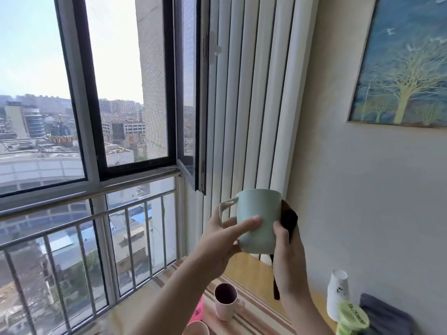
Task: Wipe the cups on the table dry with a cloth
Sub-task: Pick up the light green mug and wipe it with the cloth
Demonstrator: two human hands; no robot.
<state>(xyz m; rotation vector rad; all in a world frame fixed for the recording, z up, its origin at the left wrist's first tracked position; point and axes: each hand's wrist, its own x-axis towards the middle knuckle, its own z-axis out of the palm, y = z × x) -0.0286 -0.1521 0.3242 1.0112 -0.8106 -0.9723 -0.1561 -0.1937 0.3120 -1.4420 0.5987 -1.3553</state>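
Note:
A pale green mug (260, 213) is held up in the air above the table (251, 269), its handle to the left. My left hand (217, 247) grips it from the left, fingers across its front. My right hand (287, 264) presses a dark cloth (289, 222) against the mug's right side; a strip of the cloth hangs down by my wrist. A pale pink mug (226, 302) stands upright on the striped table mat below, and the rim of another pink cup (196, 328) shows at the bottom edge.
A bright pink item (197, 310) lies left of the pink mug. White paper cups (337, 293), a green-lidded container (352, 317) and a folded grey cloth (384, 315) sit at the right by the wall. A railing and window stand to the left.

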